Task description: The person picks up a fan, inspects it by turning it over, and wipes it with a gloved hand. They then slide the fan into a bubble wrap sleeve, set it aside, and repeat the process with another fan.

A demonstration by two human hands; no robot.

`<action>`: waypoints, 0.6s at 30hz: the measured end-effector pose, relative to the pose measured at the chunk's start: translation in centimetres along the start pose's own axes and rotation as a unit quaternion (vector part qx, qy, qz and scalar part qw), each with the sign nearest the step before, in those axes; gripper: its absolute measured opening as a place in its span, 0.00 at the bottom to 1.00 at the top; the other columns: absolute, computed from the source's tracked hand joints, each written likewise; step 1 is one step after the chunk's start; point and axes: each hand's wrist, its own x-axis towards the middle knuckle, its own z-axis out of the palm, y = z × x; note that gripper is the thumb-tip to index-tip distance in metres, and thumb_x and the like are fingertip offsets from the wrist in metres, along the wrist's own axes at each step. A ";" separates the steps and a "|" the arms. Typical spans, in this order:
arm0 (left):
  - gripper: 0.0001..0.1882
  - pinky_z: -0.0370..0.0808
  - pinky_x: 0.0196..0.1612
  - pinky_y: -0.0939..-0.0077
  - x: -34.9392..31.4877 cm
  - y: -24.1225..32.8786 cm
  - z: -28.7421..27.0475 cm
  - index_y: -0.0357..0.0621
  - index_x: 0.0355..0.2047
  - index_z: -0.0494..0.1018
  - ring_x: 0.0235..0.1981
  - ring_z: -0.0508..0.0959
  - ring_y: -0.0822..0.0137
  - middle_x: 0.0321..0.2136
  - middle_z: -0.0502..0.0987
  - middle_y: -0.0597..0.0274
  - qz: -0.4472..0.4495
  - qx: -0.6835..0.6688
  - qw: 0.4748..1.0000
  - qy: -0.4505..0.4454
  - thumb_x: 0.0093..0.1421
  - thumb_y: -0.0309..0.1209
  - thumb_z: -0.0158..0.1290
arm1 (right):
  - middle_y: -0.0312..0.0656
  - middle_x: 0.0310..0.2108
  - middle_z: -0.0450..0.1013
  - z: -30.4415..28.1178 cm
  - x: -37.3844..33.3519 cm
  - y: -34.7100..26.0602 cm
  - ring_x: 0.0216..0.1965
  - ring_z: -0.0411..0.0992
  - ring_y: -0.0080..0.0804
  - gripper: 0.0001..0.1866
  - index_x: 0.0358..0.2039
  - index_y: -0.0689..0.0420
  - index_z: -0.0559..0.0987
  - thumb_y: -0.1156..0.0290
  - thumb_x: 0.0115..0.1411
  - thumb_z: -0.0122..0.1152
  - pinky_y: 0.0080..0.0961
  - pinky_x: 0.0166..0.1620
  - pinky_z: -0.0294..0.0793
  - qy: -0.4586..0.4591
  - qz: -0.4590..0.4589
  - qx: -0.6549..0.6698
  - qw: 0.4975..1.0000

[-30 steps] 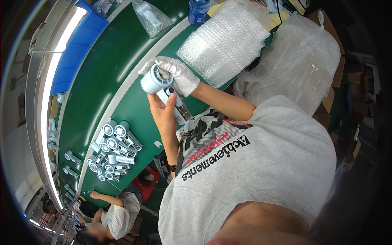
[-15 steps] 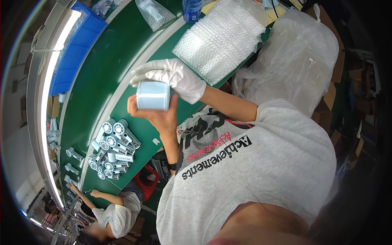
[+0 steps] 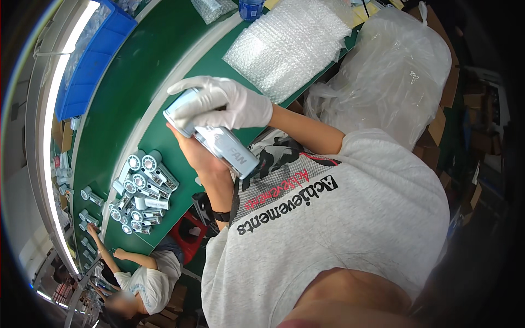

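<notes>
The pale-blue plastic handheld fan [image 3: 227, 147], with its drum-shaped head and flat rectangular handle, sits between the two hands above the green workbench [image 3: 164, 142], its long axis slanting from the head, at the upper left and away from the body, down to the handle's end near the grey printed T-shirt [image 3: 328, 218]; whether that end touches the cloth I cannot tell. The bare left hand [image 3: 197, 153] is closed on the fan from beneath, its thumb hidden, and lies nearer the handle's underside. The white-gloved right hand [image 3: 227, 104] comes over the top, fingers laid across the head and neck with one stretched beyond; whether they press or only rest does not show. The jumbled pile of similar pale-blue fans [image 3: 145, 191] lies nearer the left hand, the clear bubble-wrap sheets [image 3: 287, 46] nearer the right
</notes>
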 end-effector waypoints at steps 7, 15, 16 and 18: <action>0.33 0.72 0.39 0.68 1.0 0.8 -0.1 0.42 0.47 0.63 0.38 0.72 0.61 0.40 0.70 0.54 -0.037 0.013 0.984 -0.174 0.59 0.57 0.28 | 0.45 0.50 0.65 -0.2 -3.9 -2.3 0.48 0.66 0.37 0.21 0.41 0.56 0.75 0.80 0.42 0.56 0.27 0.54 0.60 -0.066 -0.070 0.008 0.995; 0.32 0.72 0.39 0.67 2.5 -0.9 1.5 0.39 0.45 0.63 0.36 0.73 0.61 0.38 0.71 0.52 0.238 0.166 0.957 -0.022 0.56 0.57 0.38 | 0.50 0.48 0.65 3.3 -4.2 -2.1 0.43 0.69 0.39 0.28 0.46 0.60 0.67 0.78 0.40 0.59 0.28 0.47 0.66 0.142 0.217 0.090 0.962; 0.32 0.72 0.39 0.67 2.6 -0.9 1.6 0.39 0.45 0.63 0.35 0.73 0.61 0.38 0.71 0.52 0.246 0.149 0.958 -0.002 0.55 0.56 0.40 | 0.49 0.45 0.66 3.4 -4.6 -1.4 0.40 0.70 0.38 0.28 0.46 0.61 0.66 0.78 0.40 0.60 0.27 0.43 0.68 0.106 0.241 -0.035 0.964; 0.31 0.72 0.40 0.68 3.6 -0.3 1.1 0.39 0.46 0.63 0.35 0.73 0.61 0.39 0.70 0.53 0.233 0.146 0.960 -0.051 0.55 0.55 0.41 | 0.47 0.39 0.68 2.9 -4.8 -0.3 0.34 0.72 0.35 0.29 0.47 0.62 0.64 0.78 0.41 0.61 0.26 0.36 0.72 0.028 0.274 -0.281 0.919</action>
